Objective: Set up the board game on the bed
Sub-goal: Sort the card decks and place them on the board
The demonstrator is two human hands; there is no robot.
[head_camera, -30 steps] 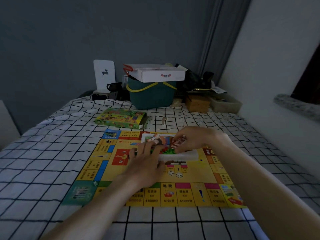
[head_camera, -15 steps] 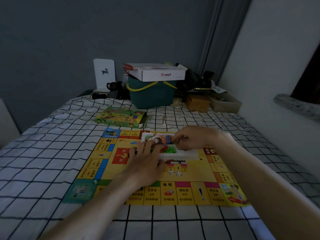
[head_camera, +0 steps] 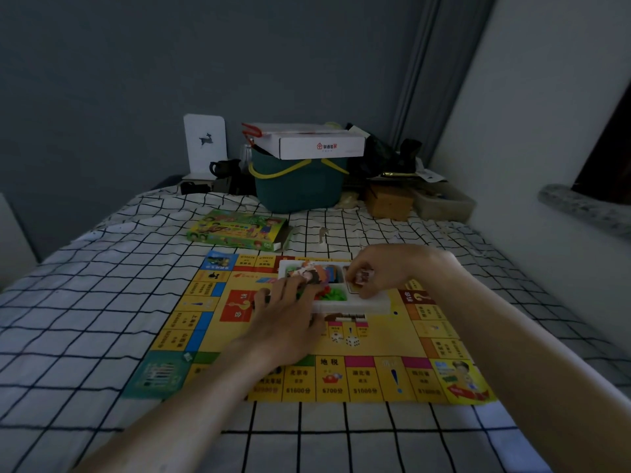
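Observation:
A yellow game board (head_camera: 375, 343) lies flat on the checked bed sheet (head_camera: 85, 319). On its middle sits a white plastic tray (head_camera: 372, 303) with cards and green and red pieces in its compartments. My left hand (head_camera: 286, 319) rests flat on the tray's left part, fingers straight. My right hand (head_camera: 379, 271) hovers over the tray's right compartment and pinches a small stack of cards (head_camera: 360, 278) just above it. Two white dice (head_camera: 345, 340) lie on the board near the tray. The game's green box (head_camera: 239, 230) lies beyond the board.
A teal basket (head_camera: 297, 186) with a white carton (head_camera: 321, 143) on top stands at the bed's far end, beside a brown box (head_camera: 389, 201), a clear bin (head_camera: 444, 203) and dark clutter. A white wall runs along the right.
My right hand has lifted slightly from the tray's right compartment with the cards pinched in it. My left hand has stayed on the tray.

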